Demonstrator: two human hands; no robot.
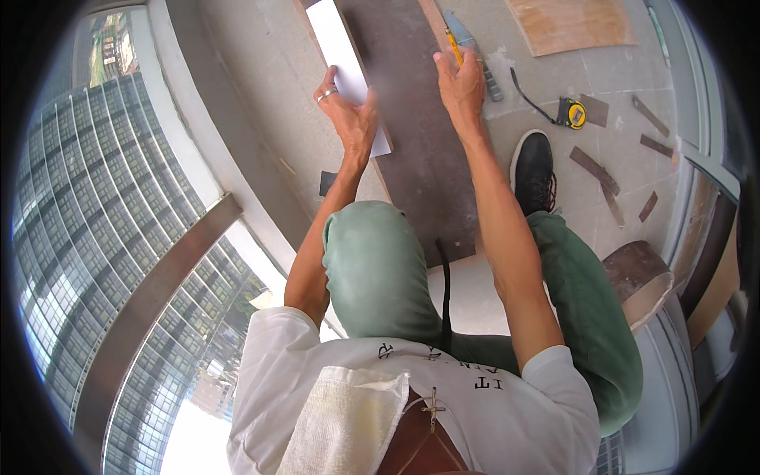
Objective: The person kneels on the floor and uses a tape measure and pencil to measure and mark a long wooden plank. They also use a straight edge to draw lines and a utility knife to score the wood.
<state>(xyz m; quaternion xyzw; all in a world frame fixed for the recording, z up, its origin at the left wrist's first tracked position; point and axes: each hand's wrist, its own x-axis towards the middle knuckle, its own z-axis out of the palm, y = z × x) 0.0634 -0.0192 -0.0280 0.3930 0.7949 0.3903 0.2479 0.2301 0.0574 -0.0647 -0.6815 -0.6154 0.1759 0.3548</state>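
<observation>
A long white strip (324,28) lies along the left side of a dark brown board (408,182) on the floor. My left hand (346,111) grips the strip near its lower end, finger and thumb at either edge; a ring shows on one finger. My right hand (461,91) holds a yellow pencil (453,43) over the board's right edge. Just right of that hand lies a tool with a grey blade (461,28) and a dark handle, partly hidden by the hand.
A plywood piece (570,20), a yellow tape measure (575,113) and several dark offcuts (586,165) lie on the floor (617,71) to the right. My shoe (530,170) is beside the board. A curved brown piece (633,265) stands lower right. A railed window (150,269) fills the left.
</observation>
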